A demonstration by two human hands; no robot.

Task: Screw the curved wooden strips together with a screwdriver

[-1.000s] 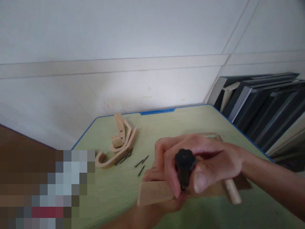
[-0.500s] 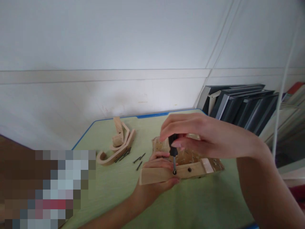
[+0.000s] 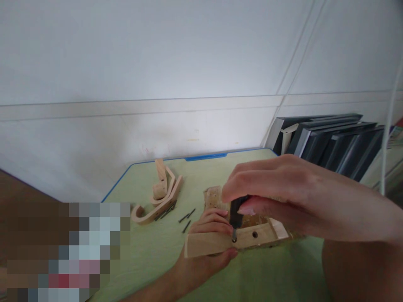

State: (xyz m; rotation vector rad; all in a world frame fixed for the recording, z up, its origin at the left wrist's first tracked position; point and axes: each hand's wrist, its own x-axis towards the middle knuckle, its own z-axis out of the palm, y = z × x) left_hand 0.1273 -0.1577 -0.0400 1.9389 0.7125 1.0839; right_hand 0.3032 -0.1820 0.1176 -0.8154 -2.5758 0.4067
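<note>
Green surface (image 3: pixel 138 251) by a white wall; right grip (image 3: pixel 237 201) pinches a black screwdriver (image 3: pixel 236 212) (tip in a hole), left grip (image 3: pixel 212 235) clasping the wooden piece (image 3: pixel 209 244) beneath.

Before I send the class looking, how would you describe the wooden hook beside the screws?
On the green table, left of the left hand, loose wooden hooks lie in a cluster. The one meant lies frontmost, beside dark screws, its open curl reaching farthest left.
</note>
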